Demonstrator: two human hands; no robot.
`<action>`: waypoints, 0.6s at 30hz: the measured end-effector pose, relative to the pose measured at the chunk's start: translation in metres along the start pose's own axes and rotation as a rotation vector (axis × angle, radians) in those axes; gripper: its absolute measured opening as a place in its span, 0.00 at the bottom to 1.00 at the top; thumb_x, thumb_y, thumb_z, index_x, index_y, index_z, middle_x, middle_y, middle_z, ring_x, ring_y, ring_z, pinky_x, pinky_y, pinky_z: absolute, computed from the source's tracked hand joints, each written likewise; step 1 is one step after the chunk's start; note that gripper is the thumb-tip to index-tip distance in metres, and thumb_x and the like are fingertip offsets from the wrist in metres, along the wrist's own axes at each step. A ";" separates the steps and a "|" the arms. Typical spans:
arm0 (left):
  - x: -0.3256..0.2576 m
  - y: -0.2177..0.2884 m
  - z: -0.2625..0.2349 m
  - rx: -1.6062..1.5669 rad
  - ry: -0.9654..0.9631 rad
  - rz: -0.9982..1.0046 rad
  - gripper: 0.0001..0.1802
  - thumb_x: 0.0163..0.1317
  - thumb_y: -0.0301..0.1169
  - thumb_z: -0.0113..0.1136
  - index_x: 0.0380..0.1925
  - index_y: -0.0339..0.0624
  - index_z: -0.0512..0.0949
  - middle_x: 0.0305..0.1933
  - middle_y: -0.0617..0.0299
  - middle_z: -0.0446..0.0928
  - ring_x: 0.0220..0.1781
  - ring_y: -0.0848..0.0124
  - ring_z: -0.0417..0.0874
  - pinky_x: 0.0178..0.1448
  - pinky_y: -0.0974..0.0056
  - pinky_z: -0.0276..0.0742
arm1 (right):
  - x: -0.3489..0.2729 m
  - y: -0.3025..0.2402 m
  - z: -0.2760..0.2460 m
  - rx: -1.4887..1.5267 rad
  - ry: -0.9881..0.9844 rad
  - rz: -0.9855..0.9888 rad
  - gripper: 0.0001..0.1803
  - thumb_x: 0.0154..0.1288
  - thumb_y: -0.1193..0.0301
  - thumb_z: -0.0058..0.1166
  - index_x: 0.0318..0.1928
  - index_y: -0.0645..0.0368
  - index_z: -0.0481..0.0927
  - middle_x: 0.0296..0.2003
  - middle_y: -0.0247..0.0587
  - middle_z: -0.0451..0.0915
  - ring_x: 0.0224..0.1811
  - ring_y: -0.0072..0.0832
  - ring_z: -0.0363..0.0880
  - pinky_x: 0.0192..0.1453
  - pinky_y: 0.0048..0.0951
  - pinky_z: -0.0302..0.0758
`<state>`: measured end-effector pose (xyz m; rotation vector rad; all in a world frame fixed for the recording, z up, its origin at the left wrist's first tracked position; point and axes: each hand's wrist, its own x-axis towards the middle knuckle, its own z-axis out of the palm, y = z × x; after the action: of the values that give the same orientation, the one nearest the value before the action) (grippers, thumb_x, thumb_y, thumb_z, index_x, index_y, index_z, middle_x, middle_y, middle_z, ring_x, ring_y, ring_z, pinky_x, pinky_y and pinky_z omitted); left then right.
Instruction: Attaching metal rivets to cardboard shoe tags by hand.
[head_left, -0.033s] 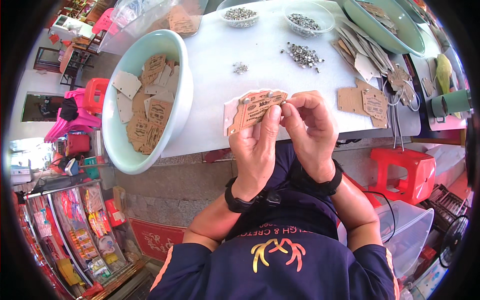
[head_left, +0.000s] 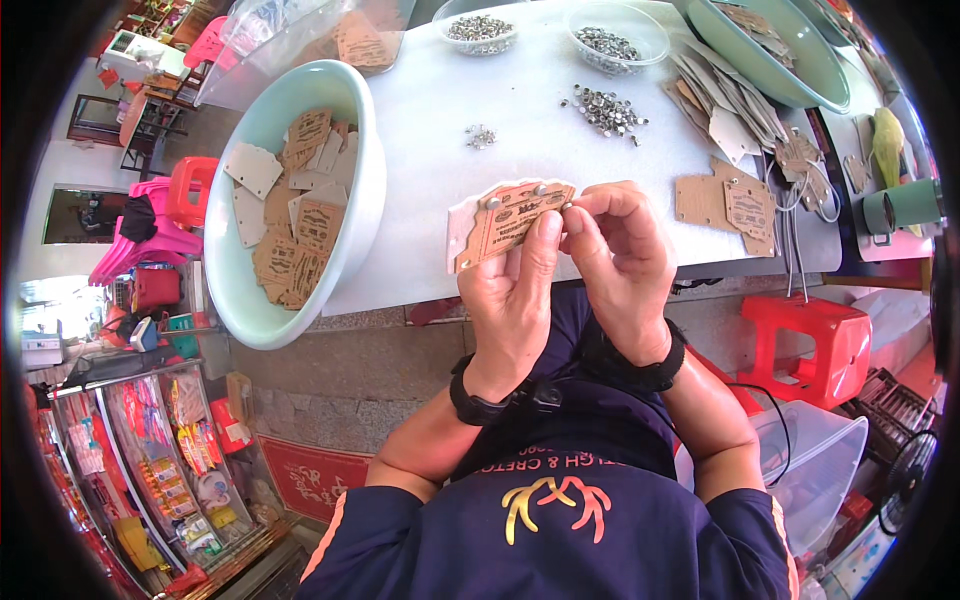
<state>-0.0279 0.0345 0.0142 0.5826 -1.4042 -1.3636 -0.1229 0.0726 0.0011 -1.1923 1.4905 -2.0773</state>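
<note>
White table (head_left: pixel 430 130) bears bowl (head_left: pixel 240 300), eyelets (head_left: pixel 605 108), tags (head_left: pixel 735 210).

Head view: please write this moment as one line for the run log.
left hand: holds brown cardboard tag stack | right hand: pinches small silver eyelet at stack's corner | pale green plastic basin: tags inside, left

Your left hand (head_left: pixel 512 300) is gripping brown cardboard tags (head_left: pixel 505 220) while your right hand (head_left: pixel 625 265) is pinching a small silver eyelet (head_left: pixel 566 207) above the white desk (head_left: pixel 430 180).
</note>
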 end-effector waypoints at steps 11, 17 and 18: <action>0.008 -0.001 -0.002 0.216 -0.043 0.163 0.09 0.67 0.21 0.55 0.45 0.31 0.80 0.46 0.56 0.76 0.46 0.70 0.78 0.48 0.68 0.75 | 0.004 -0.013 -0.008 0.381 -0.042 0.367 0.05 0.64 0.81 0.59 0.39 0.64 0.77 0.35 0.31 0.77 0.34 0.13 0.78 0.35 0.17 0.76; 0.008 -0.003 0.001 0.187 -0.067 0.129 0.09 0.67 0.21 0.56 0.45 0.30 0.80 0.46 0.55 0.76 0.46 0.70 0.78 0.50 0.68 0.74 | 0.008 0.000 -0.016 -0.120 -0.035 -0.088 0.09 0.57 0.82 0.64 0.37 0.63 0.77 0.34 0.36 0.78 0.29 0.18 0.78 0.32 0.20 0.77; 0.007 -0.002 0.002 0.175 -0.055 0.109 0.09 0.67 0.21 0.56 0.45 0.30 0.80 0.46 0.55 0.77 0.46 0.70 0.78 0.50 0.68 0.75 | 0.010 0.000 -0.017 -0.118 -0.034 -0.089 0.09 0.57 0.82 0.64 0.37 0.63 0.77 0.34 0.36 0.78 0.29 0.18 0.78 0.32 0.20 0.77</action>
<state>-0.0331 0.0287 0.0151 0.5772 -1.5881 -1.1856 -0.1421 0.0763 0.0036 -1.3541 1.5905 -2.0384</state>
